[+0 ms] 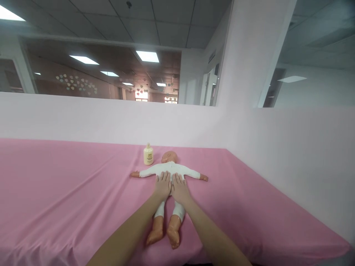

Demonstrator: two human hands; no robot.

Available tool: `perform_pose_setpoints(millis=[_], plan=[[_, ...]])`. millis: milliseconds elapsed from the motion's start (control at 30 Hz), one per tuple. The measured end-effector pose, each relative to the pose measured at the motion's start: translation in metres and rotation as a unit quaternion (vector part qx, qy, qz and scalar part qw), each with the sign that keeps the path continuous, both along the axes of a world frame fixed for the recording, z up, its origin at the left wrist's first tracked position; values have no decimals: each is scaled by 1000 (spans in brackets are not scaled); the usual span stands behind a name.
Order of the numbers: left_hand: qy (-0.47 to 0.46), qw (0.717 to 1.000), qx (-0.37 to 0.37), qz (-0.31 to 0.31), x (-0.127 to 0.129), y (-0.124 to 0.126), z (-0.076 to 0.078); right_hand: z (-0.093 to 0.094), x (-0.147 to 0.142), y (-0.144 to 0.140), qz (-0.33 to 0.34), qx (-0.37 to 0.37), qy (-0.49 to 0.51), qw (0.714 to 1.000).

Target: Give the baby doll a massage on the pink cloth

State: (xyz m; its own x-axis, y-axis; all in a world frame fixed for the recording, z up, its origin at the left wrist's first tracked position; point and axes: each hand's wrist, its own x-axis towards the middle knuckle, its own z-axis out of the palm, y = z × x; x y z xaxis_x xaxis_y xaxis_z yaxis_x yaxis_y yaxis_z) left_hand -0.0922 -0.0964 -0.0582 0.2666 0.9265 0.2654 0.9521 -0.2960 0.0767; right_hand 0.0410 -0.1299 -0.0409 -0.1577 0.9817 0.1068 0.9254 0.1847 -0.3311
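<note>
A baby doll [172, 167] in a white suit lies on the pink cloth, its arms stretched out sideways, its head away from me and its bare feet toward me. Flat on the left side of its torso rests my left hand [163, 184], fingers extended. My right hand [179, 187] lies beside it on the right side of the torso, also open and flat. The hands are close together at the thumbs and hide the doll's lower torso. Neither hand grips anything. Just left of the doll's head stands a pale yellow pump bottle [148, 155].
The pink cloth [69, 184] covers a wide table and has folds on its left part. A white wall [111, 120] runs along the back, and another wall [299, 159] borders the right side. Large windows [111, 66] sit above the back wall.
</note>
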Motion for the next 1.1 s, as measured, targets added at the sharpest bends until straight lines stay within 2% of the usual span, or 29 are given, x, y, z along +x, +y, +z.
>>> perform_pose_setpoints(millis=[133,233,400,667,767,867,967,1033,1100], plan=[[15,998,23,-63,-5,0,0,-2,-2,2,-30,3,18,999],[17,996,30,-88,-8,1,-2,-5,-3,5,-50,13,23,998],[7,993,46,-105,-11,1,-6,-12,-5,9,-58,38,15,997],[-10,993,18,-116,-10,-1,-5,-16,-1,9,-56,48,-24,997],[-18,992,18,-125,-10,-3,-6,-8,10,21,0,35,-39,999],[-18,989,34,-140,-11,-5,-6,9,18,42,68,47,-27,996],[-11,986,23,-167,-16,-7,-5,21,15,62,185,64,-7,981],[-11,985,7,-173,-20,-8,-5,22,9,71,234,48,-5,971],[-15,985,0,-170,-24,-7,-5,17,4,76,235,51,13,970]])
